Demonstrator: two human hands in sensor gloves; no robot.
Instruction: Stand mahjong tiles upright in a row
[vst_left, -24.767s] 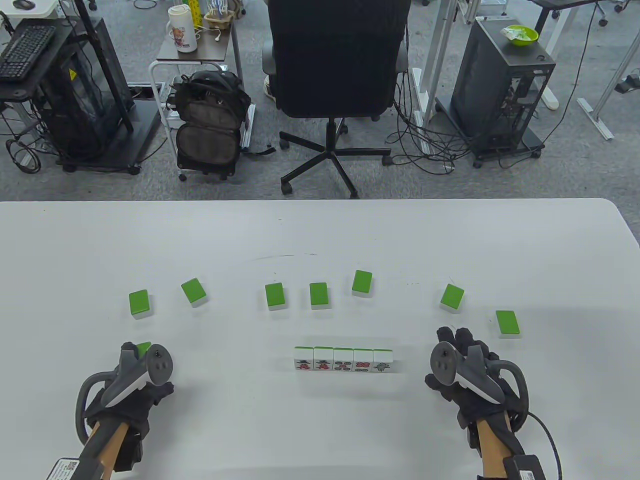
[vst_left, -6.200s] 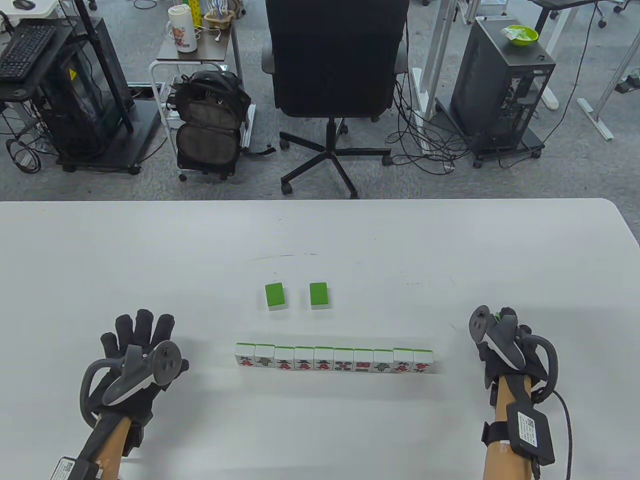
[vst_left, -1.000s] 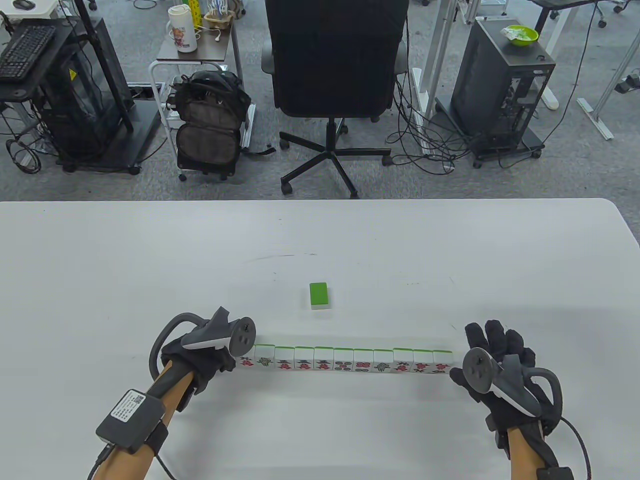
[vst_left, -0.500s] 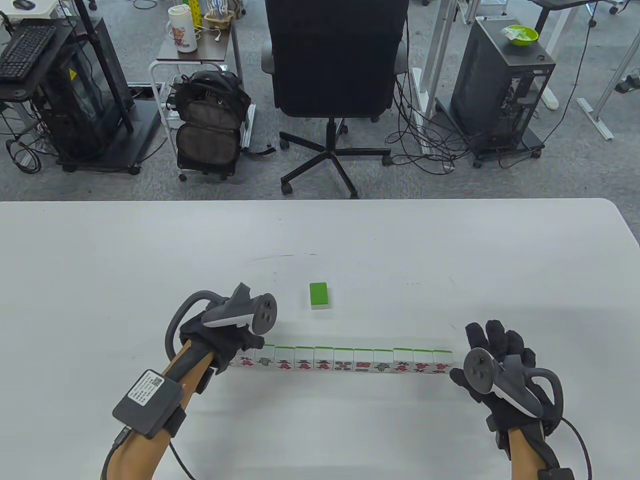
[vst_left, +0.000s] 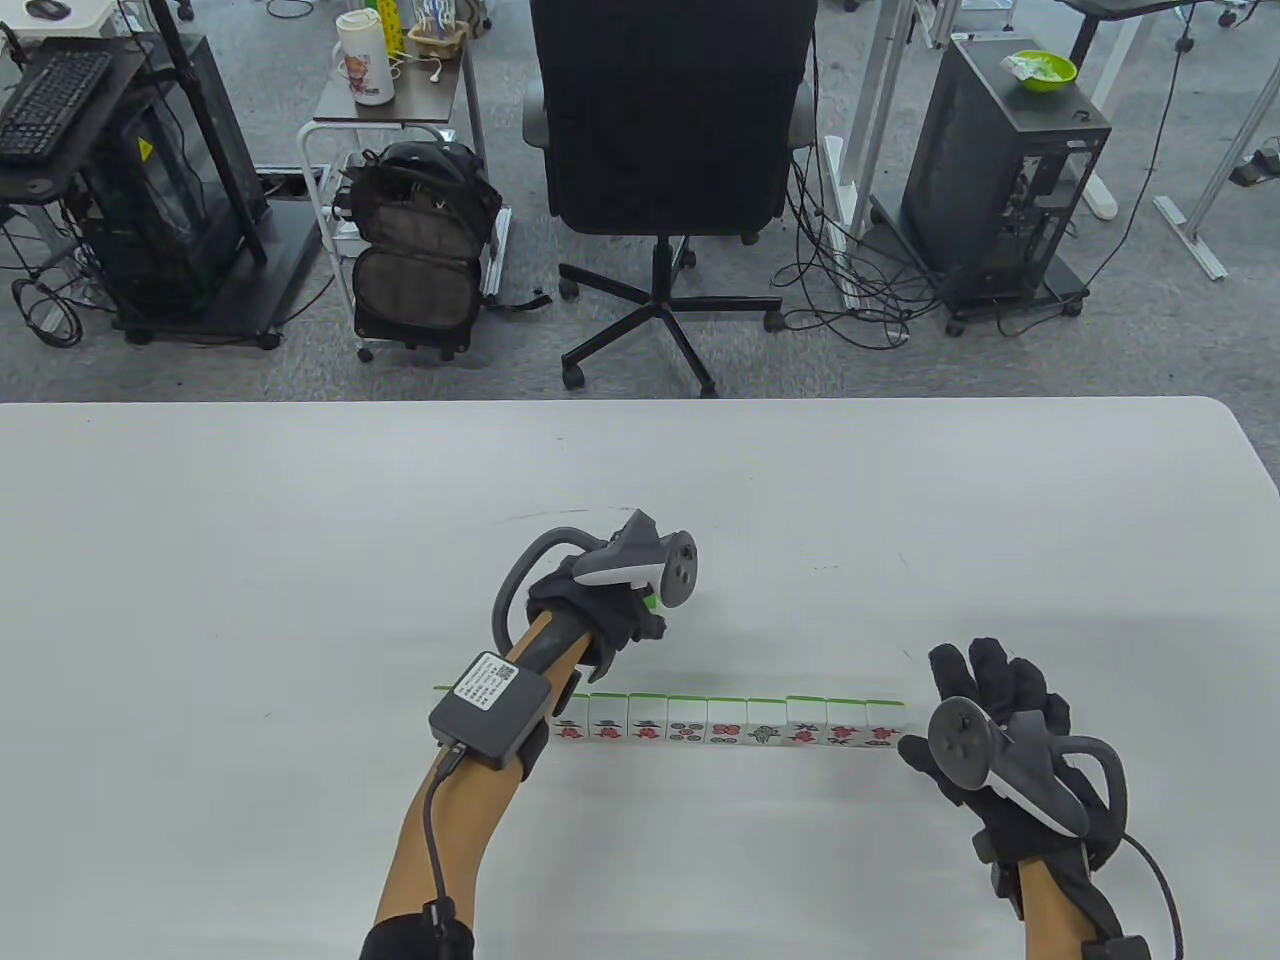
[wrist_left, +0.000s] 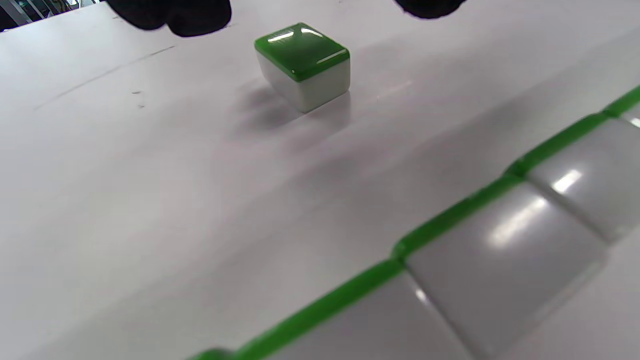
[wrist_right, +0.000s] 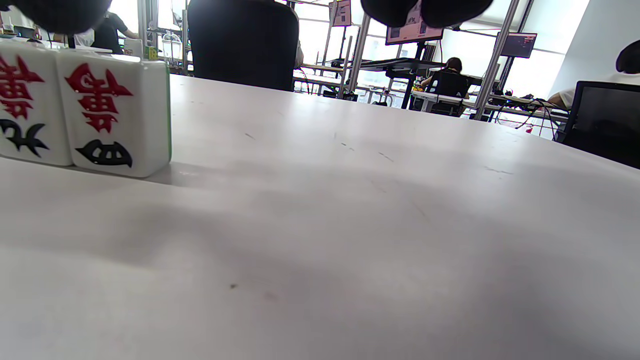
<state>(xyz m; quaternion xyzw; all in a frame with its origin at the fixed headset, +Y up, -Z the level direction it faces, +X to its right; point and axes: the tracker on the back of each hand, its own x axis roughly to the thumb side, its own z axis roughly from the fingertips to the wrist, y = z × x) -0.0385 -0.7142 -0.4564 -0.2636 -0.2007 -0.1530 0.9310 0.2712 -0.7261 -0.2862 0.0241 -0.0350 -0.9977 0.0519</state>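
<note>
A row of upright mahjong tiles (vst_left: 745, 720) stands near the table's front, faces toward me; my left forearm crosses over its left part. One green-backed tile (wrist_left: 302, 65) lies flat behind the row. In the table view only a green sliver of this tile (vst_left: 652, 601) shows under my left hand (vst_left: 625, 612). In the left wrist view the fingertips (wrist_left: 172, 12) hang spread just above the tile, apart from it. The row's tops (wrist_left: 500, 235) show close below. My right hand (vst_left: 985, 700) rests open on the table by the row's right end tile (wrist_right: 117, 117).
The white table (vst_left: 300, 520) stretches wide on both sides and behind the flat tile. Beyond its far edge stand an office chair (vst_left: 665, 110), a cart, a backpack and computer towers, all off the table.
My left hand has left the row's left end and moved up and right, over the row, to hover at the last flat tile. The right hand has stayed put.
</note>
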